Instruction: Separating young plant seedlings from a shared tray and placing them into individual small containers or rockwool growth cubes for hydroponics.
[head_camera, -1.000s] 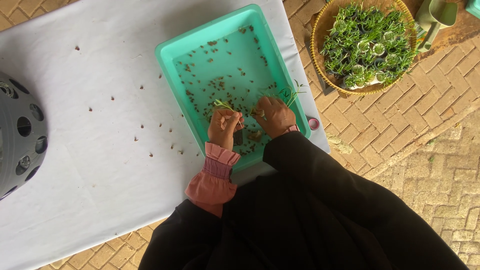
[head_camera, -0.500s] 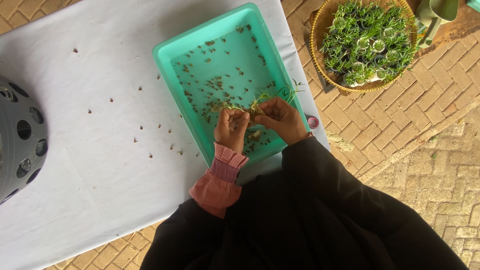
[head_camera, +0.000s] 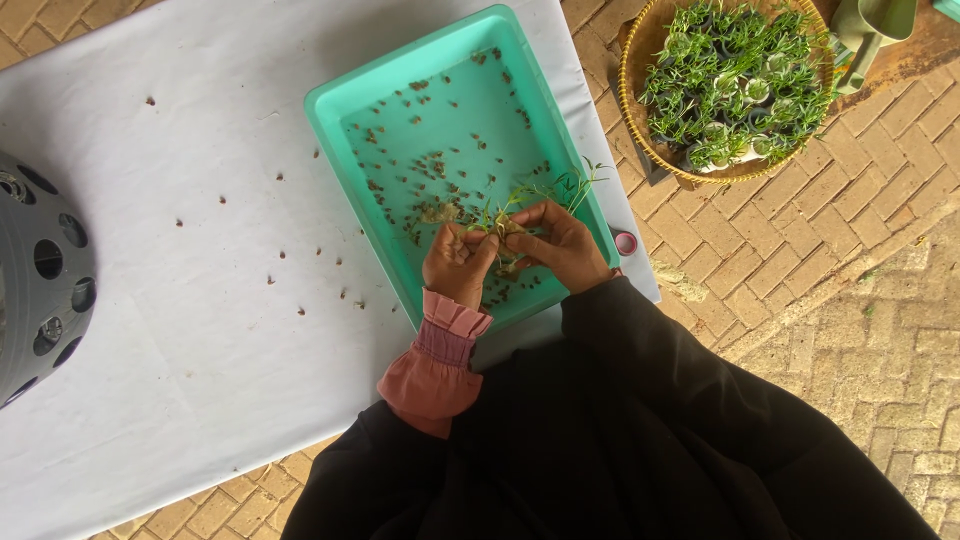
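- While both hands work over the near end of the teal tray (head_camera: 330, 110), the left hand (head_camera: 455, 265) and right hand (head_camera: 560, 245) pinch one small clump of green seedlings (head_camera: 520, 200) between their fingertips — each hand closed on it, roots toward the palms, blades fanning up and right.
- Handling, as judged: very light, limp, easily bruised; thin stems likely snap if pulled. Best hold looks to be low, at the pale root mass, not the leaves.
- Tray contents: scattered brown granules (head_camera: 430, 165) (seed or clay pebble, cannot tell); some lie spilled on the white table cover (head_camera: 180, 260).
- Woven basket (head_camera: 632, 70) on the brick paving — packed with small pots of green sprouts (head_camera: 735, 80).
- Grey perforated pot (head_camera: 40, 275) at the table's left edge; contents not visible.
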